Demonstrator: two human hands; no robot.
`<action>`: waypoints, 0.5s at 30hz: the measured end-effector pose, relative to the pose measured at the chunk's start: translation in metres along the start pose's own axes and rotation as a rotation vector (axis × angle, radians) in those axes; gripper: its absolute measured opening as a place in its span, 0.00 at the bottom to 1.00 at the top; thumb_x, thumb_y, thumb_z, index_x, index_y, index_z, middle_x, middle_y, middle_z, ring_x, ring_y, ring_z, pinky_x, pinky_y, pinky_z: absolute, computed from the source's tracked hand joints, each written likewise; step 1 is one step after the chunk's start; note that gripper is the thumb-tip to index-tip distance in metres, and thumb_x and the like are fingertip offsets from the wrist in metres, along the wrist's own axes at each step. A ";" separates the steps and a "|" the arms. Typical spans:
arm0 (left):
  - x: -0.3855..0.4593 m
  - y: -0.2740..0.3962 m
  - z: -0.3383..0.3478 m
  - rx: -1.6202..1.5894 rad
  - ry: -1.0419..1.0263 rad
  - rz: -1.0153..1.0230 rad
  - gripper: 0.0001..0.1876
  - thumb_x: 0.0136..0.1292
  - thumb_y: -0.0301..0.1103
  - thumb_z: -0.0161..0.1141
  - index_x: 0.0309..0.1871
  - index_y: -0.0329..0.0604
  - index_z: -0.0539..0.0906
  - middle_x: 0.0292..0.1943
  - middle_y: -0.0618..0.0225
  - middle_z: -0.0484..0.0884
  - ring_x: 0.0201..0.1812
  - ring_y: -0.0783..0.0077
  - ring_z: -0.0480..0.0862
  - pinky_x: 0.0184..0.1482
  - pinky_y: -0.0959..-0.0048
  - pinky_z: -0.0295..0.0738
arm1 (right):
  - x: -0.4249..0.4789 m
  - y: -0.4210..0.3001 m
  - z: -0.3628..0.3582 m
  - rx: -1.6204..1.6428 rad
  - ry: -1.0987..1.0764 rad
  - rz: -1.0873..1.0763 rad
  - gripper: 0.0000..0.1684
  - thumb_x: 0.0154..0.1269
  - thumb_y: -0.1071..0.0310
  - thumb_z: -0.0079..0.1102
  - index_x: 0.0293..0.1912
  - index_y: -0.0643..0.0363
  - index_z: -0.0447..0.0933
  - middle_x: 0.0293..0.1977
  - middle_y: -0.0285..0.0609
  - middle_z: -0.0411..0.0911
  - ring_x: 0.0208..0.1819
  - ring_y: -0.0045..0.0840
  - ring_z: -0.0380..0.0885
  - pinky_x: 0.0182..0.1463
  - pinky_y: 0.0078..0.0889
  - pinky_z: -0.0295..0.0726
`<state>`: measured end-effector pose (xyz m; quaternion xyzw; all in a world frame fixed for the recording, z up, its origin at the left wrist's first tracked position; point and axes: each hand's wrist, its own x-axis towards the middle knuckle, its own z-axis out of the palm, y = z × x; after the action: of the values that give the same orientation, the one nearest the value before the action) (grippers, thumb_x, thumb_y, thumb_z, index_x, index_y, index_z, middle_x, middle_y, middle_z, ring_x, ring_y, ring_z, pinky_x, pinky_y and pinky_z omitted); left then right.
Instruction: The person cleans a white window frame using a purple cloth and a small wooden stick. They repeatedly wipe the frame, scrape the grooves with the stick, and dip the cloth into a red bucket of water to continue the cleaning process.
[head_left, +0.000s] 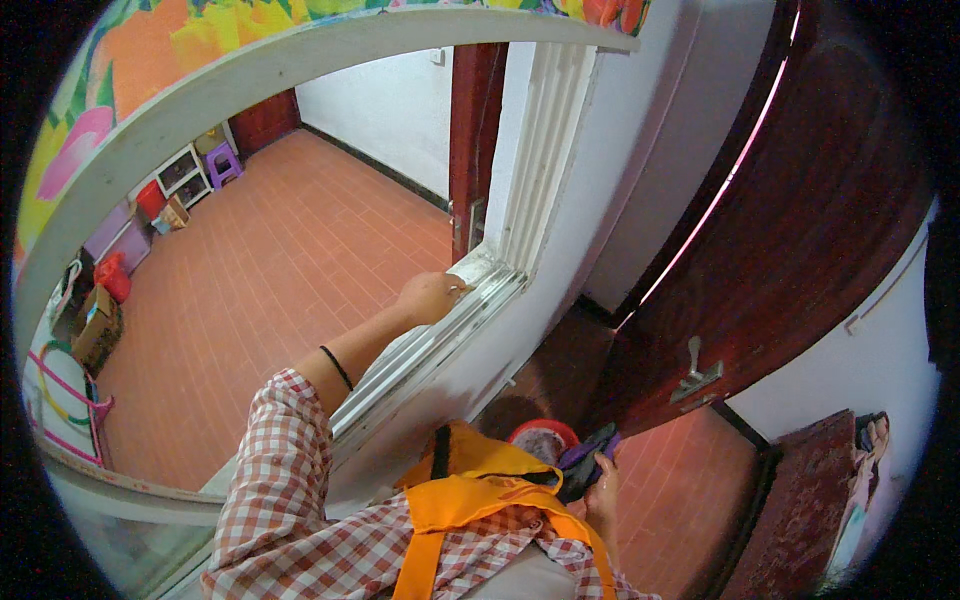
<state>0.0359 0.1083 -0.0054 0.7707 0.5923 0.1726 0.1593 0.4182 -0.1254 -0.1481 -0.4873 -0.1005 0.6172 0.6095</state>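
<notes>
My left hand (431, 297) reaches across to the far end of the window's sliding track (480, 295), its fingers bent down at the white metal rails near the corner of the frame (517, 225). Whether something small is between those fingers cannot be told. Low in the view, beside the orange apron (465, 499), my right hand (602, 487) grips a dark grey and purple cloth (589, 465). Just behind the cloth, a red basin (544, 433) is partly hidden by it and the apron.
Right of the window stands a dark red door (780, 225) with a lever handle (696, 371). Through the opening are a tiled floor (300, 247), a purple stool (223, 165), a white shelf (182, 176) and cardboard boxes (97, 330). A curved frame edge (150, 112) crosses above.
</notes>
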 end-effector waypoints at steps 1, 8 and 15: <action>-0.001 0.005 -0.003 -0.013 -0.002 0.003 0.15 0.67 0.39 0.52 0.51 0.55 0.87 0.46 0.55 0.86 0.47 0.50 0.85 0.49 0.54 0.79 | -0.002 0.000 0.001 -0.009 0.027 -0.007 0.18 0.64 0.69 0.56 0.53 0.63 0.74 0.45 0.44 0.81 0.47 0.37 0.82 0.55 0.42 0.81; 0.023 0.012 0.027 0.012 0.125 0.027 0.16 0.62 0.33 0.53 0.49 0.55 0.87 0.40 0.55 0.87 0.42 0.52 0.87 0.45 0.55 0.80 | 0.019 0.019 -0.027 0.017 0.041 -0.022 0.18 0.64 0.69 0.56 0.53 0.62 0.74 0.46 0.45 0.81 0.48 0.37 0.81 0.56 0.42 0.80; 0.028 0.021 0.029 0.194 0.141 0.061 0.14 0.58 0.29 0.56 0.46 0.51 0.87 0.39 0.55 0.87 0.42 0.53 0.87 0.43 0.54 0.81 | 0.011 0.015 -0.003 0.008 0.009 0.046 0.17 0.65 0.68 0.56 0.52 0.63 0.74 0.46 0.45 0.81 0.49 0.37 0.81 0.58 0.43 0.79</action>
<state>0.0737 0.1293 -0.0193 0.7861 0.5922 0.1731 0.0364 0.4129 -0.1208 -0.1652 -0.4899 -0.0840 0.6293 0.5974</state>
